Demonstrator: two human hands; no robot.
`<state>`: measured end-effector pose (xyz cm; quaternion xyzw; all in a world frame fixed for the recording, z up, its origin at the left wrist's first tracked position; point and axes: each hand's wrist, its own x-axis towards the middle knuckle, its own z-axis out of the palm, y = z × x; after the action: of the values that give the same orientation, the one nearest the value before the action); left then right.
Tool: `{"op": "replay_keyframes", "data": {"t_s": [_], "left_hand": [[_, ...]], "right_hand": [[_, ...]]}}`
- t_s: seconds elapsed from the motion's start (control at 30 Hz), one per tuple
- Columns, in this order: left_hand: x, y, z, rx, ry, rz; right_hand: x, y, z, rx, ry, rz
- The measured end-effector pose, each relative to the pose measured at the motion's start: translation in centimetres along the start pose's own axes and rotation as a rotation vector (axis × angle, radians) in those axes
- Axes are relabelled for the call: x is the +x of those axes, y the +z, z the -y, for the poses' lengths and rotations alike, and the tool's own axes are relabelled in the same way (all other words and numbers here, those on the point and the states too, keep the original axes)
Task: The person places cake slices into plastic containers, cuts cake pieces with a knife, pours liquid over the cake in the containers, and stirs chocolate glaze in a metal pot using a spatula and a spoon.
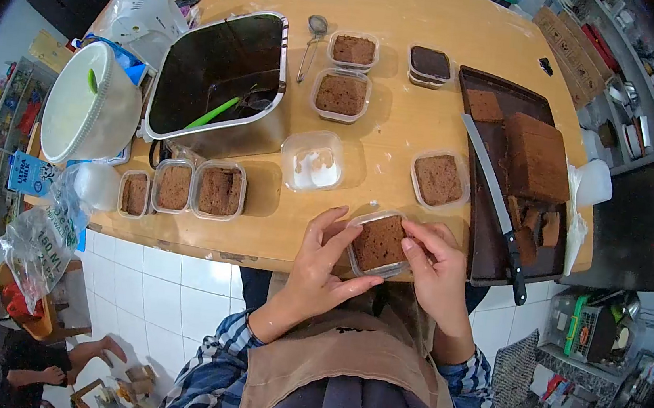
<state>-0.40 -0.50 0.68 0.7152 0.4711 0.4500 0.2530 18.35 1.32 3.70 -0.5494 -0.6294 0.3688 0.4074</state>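
At the table's near edge, a brown square of cake (380,244) sits in a small clear plastic container (396,271). My left hand (325,263) curves round the container's left side, thumb along the near rim. My right hand (439,275) pinches at the cake's right edge with thumb and fingertips; those fingers partly hide that corner. Just beyond stands another container (312,163) with a white cream layer at its bottom. To the right of it, a cake-filled container (439,179) rests near the dark tray.
The dark tray (481,252) holds a cake block (537,157), offcuts and a serrated knife (502,210), its handle overhanging the edge. A deep metal pan (271,126) contains dark sauce and a green-handled utensil (213,112). Left are a white tub (117,114) and several cake-filled containers (175,186).
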Motion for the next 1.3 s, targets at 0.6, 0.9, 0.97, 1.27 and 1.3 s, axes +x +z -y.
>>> {"op": "replay_keyframes", "data": {"t_s": [0.6,0.9,0.97,1.27,1.3], "left_hand": [[0.3,-0.1,-0.3,0.038,0.032,0.003],[0.3,-0.3,-0.3,0.048,0.027,0.001],[0.2,-0.2,-0.1,0.016,0.016,0.0],[0.3,-0.3,-0.2,0.032,0.029,0.004],[0.3,-0.3,-0.2,0.031,0.027,0.004]], "right_hand": [[1.9,1.4,0.4,-0.02,-0.009,-0.161],[2.0,2.0,-0.4,0.118,0.168,-0.203],[2.1,1.8,-0.5,0.163,0.195,-0.185],[1.9,2.2,-1.0,0.121,0.165,-0.23],[1.9,2.3,-1.1,0.088,0.137,-0.235]]}}
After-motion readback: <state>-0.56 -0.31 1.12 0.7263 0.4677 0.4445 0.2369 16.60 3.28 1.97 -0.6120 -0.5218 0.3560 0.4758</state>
